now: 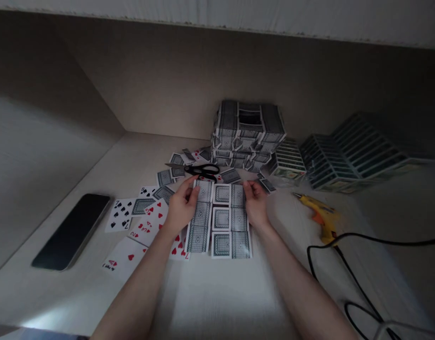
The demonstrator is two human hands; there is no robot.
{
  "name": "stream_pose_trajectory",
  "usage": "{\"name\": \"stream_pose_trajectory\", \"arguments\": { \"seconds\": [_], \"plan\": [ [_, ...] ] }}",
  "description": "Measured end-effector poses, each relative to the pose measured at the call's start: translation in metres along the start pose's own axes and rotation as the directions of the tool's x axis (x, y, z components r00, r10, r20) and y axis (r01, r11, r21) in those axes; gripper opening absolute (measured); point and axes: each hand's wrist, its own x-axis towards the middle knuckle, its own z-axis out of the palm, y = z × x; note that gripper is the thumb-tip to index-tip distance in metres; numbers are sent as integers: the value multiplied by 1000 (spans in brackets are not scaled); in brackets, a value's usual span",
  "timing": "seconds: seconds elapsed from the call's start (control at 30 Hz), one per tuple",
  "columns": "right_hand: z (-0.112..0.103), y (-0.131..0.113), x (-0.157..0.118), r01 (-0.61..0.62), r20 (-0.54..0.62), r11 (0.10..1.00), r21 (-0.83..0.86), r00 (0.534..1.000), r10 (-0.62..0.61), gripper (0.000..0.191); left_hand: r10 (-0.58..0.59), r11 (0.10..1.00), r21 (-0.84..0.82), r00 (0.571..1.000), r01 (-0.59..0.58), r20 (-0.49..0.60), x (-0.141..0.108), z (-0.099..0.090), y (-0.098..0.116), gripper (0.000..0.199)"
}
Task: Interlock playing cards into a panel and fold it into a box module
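Note:
My left hand (182,208) pinches the upper left edge of a strip of joined playing cards (199,229), backs up. On the other side, my right hand (256,204) grips the upper right edge of a wider panel of joined playing cards (222,219), three rows tall. A narrow gap runs between strip and panel. Just beyond my left hand lie black-handled scissors (203,170), their blades pointing left. Loose face-up cards (146,229), hearts and spades, spread beside and under my left forearm. Fingertips behind the cards are partly hidden.
A box built of playing cards (249,134), with an opening on top, stands at the back. Cut card pieces (166,177) lie before it. Packs of cards (345,160) are stacked right. A yellow glue gun (319,215) trails a black cord (359,274). A phone (72,231) lies left.

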Motion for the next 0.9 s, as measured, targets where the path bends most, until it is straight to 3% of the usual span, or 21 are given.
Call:
{"name": "stream_pose_trajectory", "arguments": {
  "seconds": [0.43,0.63,0.9],
  "plan": [
    [2,-3,-2,19,9,1000,-23,1000,-19,27,-48,991,125,998,41,52,1,0,3,40],
    [1,-2,-1,19,8,999,-32,1000,-18,28,10,973,230,999,-20,46,0,0,1,41],
    [1,-4,-1,27,16,998,-59,1000,-26,29,7,982,186,999,-16,48,0,0,1,42]
  ]
}}
